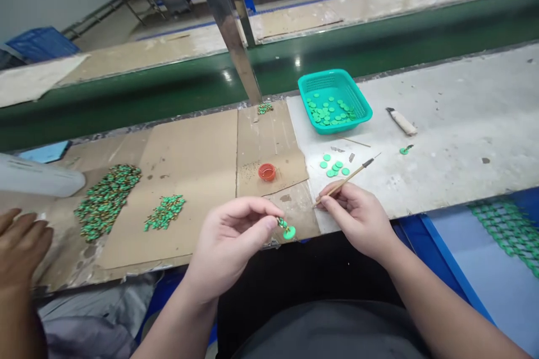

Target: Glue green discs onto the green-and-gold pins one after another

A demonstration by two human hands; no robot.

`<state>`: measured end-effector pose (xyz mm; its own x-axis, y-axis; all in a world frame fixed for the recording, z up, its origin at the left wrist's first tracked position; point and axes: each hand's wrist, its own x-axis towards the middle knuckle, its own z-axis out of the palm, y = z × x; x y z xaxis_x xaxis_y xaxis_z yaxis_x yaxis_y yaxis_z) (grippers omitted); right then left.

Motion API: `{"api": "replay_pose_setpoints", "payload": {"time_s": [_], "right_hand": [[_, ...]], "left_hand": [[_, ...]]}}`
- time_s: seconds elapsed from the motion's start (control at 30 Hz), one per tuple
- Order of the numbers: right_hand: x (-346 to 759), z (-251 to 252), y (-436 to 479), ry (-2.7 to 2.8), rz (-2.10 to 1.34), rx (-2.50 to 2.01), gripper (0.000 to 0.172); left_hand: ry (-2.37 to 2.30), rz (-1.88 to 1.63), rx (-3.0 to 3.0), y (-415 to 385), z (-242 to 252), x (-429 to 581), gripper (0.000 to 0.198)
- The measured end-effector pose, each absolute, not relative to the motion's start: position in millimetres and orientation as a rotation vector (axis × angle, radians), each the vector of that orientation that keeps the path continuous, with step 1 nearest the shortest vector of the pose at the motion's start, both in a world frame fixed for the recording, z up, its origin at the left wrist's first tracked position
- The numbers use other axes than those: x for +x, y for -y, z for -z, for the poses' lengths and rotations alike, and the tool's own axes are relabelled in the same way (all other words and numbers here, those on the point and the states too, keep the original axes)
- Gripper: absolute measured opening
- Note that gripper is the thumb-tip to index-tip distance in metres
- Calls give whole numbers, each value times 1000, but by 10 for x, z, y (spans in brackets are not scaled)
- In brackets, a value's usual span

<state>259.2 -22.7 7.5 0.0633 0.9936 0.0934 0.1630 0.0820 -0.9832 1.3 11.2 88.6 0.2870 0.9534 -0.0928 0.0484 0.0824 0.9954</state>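
Our left hand [229, 244] pinches a green disc [288, 232] up near the fine brush [347, 179] our right hand [353, 217] pinches.

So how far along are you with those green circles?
Looks done: the heaps of green pieces on the cardboard. In hand: the left hand pinches one green disc, and the right hand holds a thin brush. Still left, it seems: plain discs in the teal basket and a few on the bench.
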Motion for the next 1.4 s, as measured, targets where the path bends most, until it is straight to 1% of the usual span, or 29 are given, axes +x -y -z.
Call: {"api": "replay_pose_setpoints", "payload": {"time_s": [0.23, 0.37, 0.53, 0.67, 0.8, 0.93, 1.07, 1.17, 1.27, 1.3, 1.4], "right_hand": [[2592, -100, 239, 1356, -981, -1261, 22], [2586, -127, 226, 1370, -972, -1240, 21], [2549, -136, 231, 1368, -894, -1209, 14], [2608, -153, 412, 1332, -729, -1249, 9], [2795, -189, 740, 1259, -607, -1328, 10], [3009, -226, 1002, 1210, -564, -1374, 12], [3157, -256, 1132, 1152, -547, -1394, 19], [3225, -305, 1198, 1114, -599, -1400, 25], [3259, -374, 1235, 1059, -634, -1363, 21], [3261, -397, 1237, 1041, -628, -1338, 25], [3252, -461, 1225, 1016, -588, -1253, 67]], "left_hand": [[-947, -739, 1159, -97, -1042, 57, 29], [-992, -701, 1181, -142, -1109, 103, 35], [-1019, -710, 1303, -166, -1107, 174, 30], [-1150, -842, 1734, -293, -858, 427, 24], [-1053, -863, 1978, -631, -609, 1188, 20], [-1021, -804, 2118, -919, -517, 2141, 16], [-1096, -730, 2243, -991, -447, 2668, 27], [-1161, -685, 2300, -963, -408, 2737, 29], [-1180, -669, 2337, -928, -409, 2681, 29], [-1176, -674, 2346, -912, -415, 2648, 29], [-1136, -710, 2356, -802, -428, 2472, 26]]}}
